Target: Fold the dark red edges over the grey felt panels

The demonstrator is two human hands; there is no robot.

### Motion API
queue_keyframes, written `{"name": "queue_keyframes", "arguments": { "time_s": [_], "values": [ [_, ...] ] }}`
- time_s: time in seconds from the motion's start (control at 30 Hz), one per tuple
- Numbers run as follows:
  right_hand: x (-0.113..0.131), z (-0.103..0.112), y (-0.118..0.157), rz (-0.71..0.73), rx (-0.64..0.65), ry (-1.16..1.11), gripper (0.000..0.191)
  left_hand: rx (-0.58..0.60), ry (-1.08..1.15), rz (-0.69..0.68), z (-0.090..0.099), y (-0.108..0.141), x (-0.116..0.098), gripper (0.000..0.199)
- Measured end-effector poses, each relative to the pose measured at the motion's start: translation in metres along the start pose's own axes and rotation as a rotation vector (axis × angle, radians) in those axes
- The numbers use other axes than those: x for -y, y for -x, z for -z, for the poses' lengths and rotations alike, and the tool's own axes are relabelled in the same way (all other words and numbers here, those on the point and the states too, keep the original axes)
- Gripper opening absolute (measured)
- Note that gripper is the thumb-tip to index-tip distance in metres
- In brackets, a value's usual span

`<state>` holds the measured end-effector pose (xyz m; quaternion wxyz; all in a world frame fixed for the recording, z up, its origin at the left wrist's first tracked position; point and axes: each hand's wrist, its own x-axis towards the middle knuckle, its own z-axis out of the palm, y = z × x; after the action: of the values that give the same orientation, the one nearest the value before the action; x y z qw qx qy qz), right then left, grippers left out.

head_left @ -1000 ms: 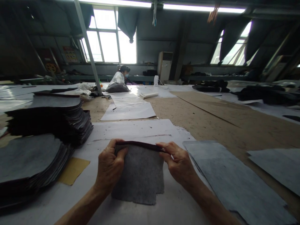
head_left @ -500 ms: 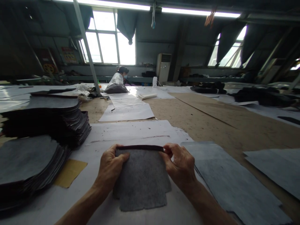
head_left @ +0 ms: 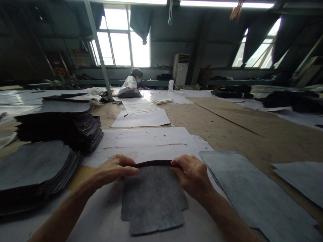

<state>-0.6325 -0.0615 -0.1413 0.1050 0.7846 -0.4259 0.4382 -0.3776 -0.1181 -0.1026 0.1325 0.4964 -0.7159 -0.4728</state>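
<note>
A grey fabric panel (head_left: pixel 154 198) with notched lower corners lies in front of me on white paper (head_left: pixel 148 136). Along its far edge runs a dark folded strip, slightly bowed. My left hand (head_left: pixel 117 169) pinches the left end of that edge, thumb on the near side and fingers behind. At the right end, my right hand (head_left: pixel 190 173) grips the same edge between thumb and curled fingers. Parts of the edge are hidden under both hands.
Two stacks of grey-faced dark pieces, a near stack (head_left: pixel 30 164) and a farther stack (head_left: pixel 65 121), stand at left. A yellow card (head_left: pixel 82 174) is beside them. Large grey sheets (head_left: pixel 252 188) lie at right. A person (head_left: pixel 136 79) sits across the table.
My left hand has flattened and turned, its fingers now reaching in from the left. The panel's far edge has gone from nearly straight to bowed. The view has shifted slightly left.
</note>
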Motion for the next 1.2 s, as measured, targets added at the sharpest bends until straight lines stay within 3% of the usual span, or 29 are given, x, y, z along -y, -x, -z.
{"name": "queue_keyframes", "arguments": {
  "time_s": [0.23,0.47,0.67,0.8,0.93,1.03,1.1,1.2],
  "values": [
    [0.005,-0.001,-0.002,0.031,0.001,-0.118,0.01,-0.009,-0.211,-0.141,-0.002,0.0,-0.007,0.034],
    [0.022,-0.005,-0.01,0.055,0.019,-0.169,0.009,-0.157,-0.122,-0.299,-0.023,0.003,-0.021,0.03],
    [0.025,-0.011,-0.011,0.127,0.005,-0.097,0.012,-0.211,-0.077,-0.228,-0.031,-0.001,-0.023,0.028],
    [0.031,-0.009,-0.012,0.213,0.033,-0.115,0.014,-0.308,-0.077,-0.165,-0.028,-0.007,-0.016,0.028],
    [0.046,0.005,-0.015,0.167,0.21,-0.383,0.015,-0.358,-0.061,-0.097,-0.023,-0.014,-0.01,0.028],
    [0.05,0.022,-0.016,-0.068,0.419,-0.738,0.018,-0.349,0.006,-0.043,-0.02,-0.018,-0.003,0.029],
    [0.045,0.031,-0.015,-0.198,0.543,-1.059,0.031,-0.356,0.051,-0.017,-0.018,-0.02,0.003,0.03],
    [0.034,0.039,-0.013,-0.266,0.62,-1.423,0.043,-0.357,0.092,-0.014,-0.017,-0.024,0.009,0.031]
  ]
}}
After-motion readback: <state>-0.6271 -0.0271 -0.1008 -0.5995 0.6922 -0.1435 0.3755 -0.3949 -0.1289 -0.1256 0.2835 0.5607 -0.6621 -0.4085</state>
